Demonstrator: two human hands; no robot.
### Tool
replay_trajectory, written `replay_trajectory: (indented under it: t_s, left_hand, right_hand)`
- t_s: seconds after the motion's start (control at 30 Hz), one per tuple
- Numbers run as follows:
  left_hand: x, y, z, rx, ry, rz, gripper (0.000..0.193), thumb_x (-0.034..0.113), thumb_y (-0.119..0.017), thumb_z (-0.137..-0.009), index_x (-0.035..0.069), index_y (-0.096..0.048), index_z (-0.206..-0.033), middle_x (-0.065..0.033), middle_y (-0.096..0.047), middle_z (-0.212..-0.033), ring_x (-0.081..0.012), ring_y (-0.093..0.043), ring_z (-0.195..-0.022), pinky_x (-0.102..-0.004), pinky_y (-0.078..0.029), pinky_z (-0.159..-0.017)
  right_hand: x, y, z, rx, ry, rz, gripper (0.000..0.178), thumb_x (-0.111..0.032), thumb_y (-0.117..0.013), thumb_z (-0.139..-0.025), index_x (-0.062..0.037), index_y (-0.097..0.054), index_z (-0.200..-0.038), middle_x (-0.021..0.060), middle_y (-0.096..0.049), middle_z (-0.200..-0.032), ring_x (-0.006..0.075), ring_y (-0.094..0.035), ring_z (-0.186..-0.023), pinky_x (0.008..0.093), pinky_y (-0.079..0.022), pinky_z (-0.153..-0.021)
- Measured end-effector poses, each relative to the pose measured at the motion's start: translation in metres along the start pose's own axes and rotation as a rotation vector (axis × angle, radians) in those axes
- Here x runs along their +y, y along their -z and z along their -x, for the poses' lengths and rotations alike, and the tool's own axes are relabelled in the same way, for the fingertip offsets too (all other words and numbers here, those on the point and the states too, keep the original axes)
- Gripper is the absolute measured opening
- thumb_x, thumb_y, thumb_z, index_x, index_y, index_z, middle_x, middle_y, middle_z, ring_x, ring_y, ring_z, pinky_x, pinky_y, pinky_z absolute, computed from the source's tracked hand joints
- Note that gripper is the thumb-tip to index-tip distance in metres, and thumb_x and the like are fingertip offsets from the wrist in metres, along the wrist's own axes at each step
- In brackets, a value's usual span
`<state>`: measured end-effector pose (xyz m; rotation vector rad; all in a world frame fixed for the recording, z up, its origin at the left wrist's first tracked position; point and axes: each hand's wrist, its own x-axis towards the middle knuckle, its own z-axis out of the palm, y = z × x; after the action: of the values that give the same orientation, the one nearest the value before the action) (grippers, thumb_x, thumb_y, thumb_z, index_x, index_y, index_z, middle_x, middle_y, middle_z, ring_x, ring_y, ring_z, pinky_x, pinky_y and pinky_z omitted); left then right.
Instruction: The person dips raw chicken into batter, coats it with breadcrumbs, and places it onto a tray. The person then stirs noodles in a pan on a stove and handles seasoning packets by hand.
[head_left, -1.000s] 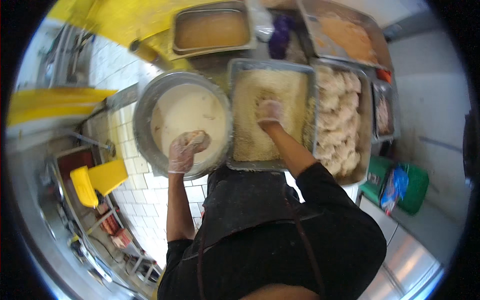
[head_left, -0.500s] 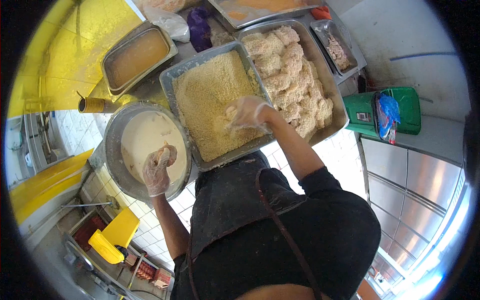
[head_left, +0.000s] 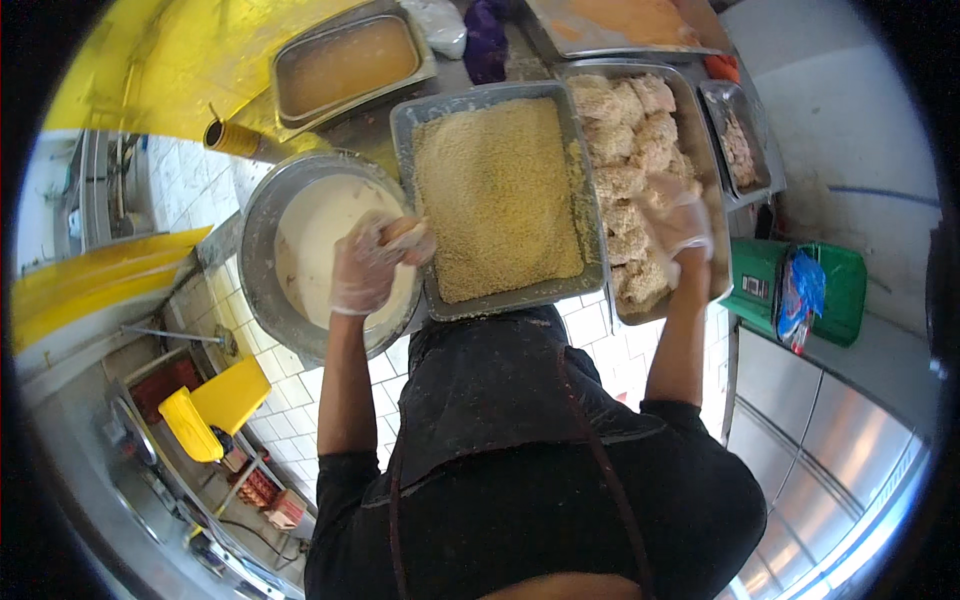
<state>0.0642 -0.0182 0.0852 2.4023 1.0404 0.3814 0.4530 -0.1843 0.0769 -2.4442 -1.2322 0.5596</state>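
My left hand, in a clear plastic glove, grips a pale, wet piece of raw chicken. It is above the right rim of a grey tub of white batter, beside the crumb tray. That grey tray holds yellowish breadcrumbs and sits in the middle. To its right, a metal tray is heaped with breaded chicken pieces. My gloved right hand is over these pieces; its fingers are blurred, so whether they hold anything is unclear.
A metal pan of orange-brown content stands at the back left, near a purple cloth. At the back right are a tray of orange powder and a small pan with meat scraps. A green bin stands at right.
My right hand has moved from the breadcrumbs to the breaded chicken pieces. My left hand has carried its chicken piece from over the batter toward the crumb tray. The whole view has shifted.
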Motion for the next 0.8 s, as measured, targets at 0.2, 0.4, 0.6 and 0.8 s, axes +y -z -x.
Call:
replay_trajectory:
  t_s: [0.2, 0.4, 0.6, 0.8]
  left_hand:
    - [0.029, -0.068, -0.051, -0.001, 0.076, 0.294, 0.019, 0.017, -0.061, -0.083, 0.007, -0.057, -0.099, -0.0109, -0.065, -0.089, -0.0291, -0.063, -0.086, -0.0348, -0.051, -0.069]
    - [0.031, -0.054, -0.033, -0.046, -0.027, 0.185, 0.034, 0.026, -0.062, -0.085, 0.007, -0.059, -0.114, -0.0159, -0.06, -0.115, -0.0316, -0.056, -0.108, -0.0392, -0.043, -0.094]
    - [-0.112, -0.046, 0.03, 0.192, -0.155, -0.292, 0.048, 0.026, -0.068, -0.079, 0.005, -0.055, -0.12, -0.0168, -0.054, -0.121, -0.0391, -0.053, -0.106, -0.0466, -0.043, -0.093]
    - [-0.146, -0.09, 0.061, -0.536, 0.365, 0.013, 0.056, 0.037, -0.063, -0.077, 0.004, -0.05, -0.121, -0.026, -0.056, -0.112, -0.0396, -0.054, -0.105, -0.0426, -0.041, -0.095]
  right_hand:
    - [-0.079, -0.151, 0.015, -0.833, 0.307, 0.177, 0.037, -0.034, -0.058, -0.084, -0.0056, -0.061, -0.109, 0.0185, -0.065, -0.098, 0.0369, -0.061, -0.089, 0.0429, -0.048, -0.08]
    - [-0.067, -0.135, -0.006, -0.599, 0.393, 0.299, 0.039, -0.035, -0.058, -0.084, -0.0069, -0.062, -0.11, 0.0184, -0.063, -0.106, 0.0364, -0.06, -0.095, 0.0395, -0.047, -0.083]
    - [-0.113, -0.183, 0.02, -0.969, -0.106, -0.551, 0.045, -0.039, -0.06, -0.086, -0.0067, -0.06, -0.117, 0.0112, -0.063, -0.108, 0.0248, -0.06, -0.095, 0.0333, -0.046, -0.086]
    - [-0.112, -0.208, -0.001, -0.752, -0.644, -1.531, 0.049, -0.032, -0.06, -0.089, -0.003, -0.051, -0.127, 0.01, -0.055, -0.122, 0.0191, -0.047, -0.117, 0.0311, -0.034, -0.102]
